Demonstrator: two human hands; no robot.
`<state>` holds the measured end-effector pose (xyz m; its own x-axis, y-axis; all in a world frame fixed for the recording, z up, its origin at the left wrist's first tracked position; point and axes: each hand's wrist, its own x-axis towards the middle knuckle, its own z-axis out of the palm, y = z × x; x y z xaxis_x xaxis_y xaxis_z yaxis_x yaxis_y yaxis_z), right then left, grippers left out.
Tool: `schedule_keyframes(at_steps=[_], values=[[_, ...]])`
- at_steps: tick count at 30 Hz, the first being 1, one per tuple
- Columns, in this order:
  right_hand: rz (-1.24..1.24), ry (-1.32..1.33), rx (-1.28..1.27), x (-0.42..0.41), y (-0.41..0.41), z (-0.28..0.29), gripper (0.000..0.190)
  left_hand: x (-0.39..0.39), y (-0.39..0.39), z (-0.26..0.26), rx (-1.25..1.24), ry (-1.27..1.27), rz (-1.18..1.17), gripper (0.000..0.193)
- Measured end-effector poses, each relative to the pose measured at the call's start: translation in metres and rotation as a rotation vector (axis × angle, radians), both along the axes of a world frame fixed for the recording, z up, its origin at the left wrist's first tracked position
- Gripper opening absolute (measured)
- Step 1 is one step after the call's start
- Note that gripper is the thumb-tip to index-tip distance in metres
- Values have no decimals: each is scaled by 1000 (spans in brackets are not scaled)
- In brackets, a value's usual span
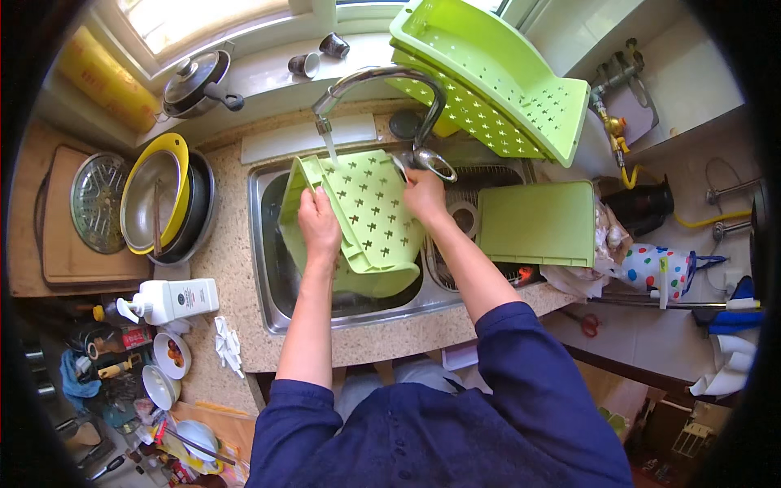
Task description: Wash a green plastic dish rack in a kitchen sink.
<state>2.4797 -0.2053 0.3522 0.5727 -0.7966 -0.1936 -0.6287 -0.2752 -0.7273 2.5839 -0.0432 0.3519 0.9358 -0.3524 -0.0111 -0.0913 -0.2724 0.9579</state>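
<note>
A light green perforated plastic basket [372,213] is tilted in the left bowl of a steel double sink [259,274]. My left hand [320,226] grips its raised edge on the left. Beside its upper right part, my right hand [425,194] is closed around a small, pale, thin object, mostly hidden by the fingers; its kind cannot be told. Water runs from the chrome faucet [323,125] onto the basket's upper edge. A flat-sided green plastic bin [537,222] lies over the right bowl, and more green perforated baskets [488,79] lean behind the faucet.
Left of the sink are nested bowls [185,143], a cutting board [61,213], a white pump bottle [183,300] and white clips [227,348]. A lidded pan [192,82] and two small cups [304,64] stand on the windowsill. Red-handled scissors [589,325] lie at right.
</note>
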Motion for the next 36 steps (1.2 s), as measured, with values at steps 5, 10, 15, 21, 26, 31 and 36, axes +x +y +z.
schedule_keyframes(at_steps=[5,10,15,21,26,31,36], values=[[-94,-124,-45,1,2,-25,37,1,-2,0,-108,-6,30,26],[-69,-132,58,9,-10,-21,35,5,2,-1,-146,13,-46,25],[46,-130,-7,6,-11,-14,35,9,10,-3,-120,53,-29,26],[59,-51,20,7,-24,-21,33,11,20,2,-133,112,-73,26],[88,27,9,11,-11,2,38,21,33,0,-137,159,-129,27],[168,218,-34,-1,-25,1,37,18,29,1,-168,167,-111,27],[117,-35,-114,2,-5,-10,45,26,29,-2,-169,176,-164,26]])
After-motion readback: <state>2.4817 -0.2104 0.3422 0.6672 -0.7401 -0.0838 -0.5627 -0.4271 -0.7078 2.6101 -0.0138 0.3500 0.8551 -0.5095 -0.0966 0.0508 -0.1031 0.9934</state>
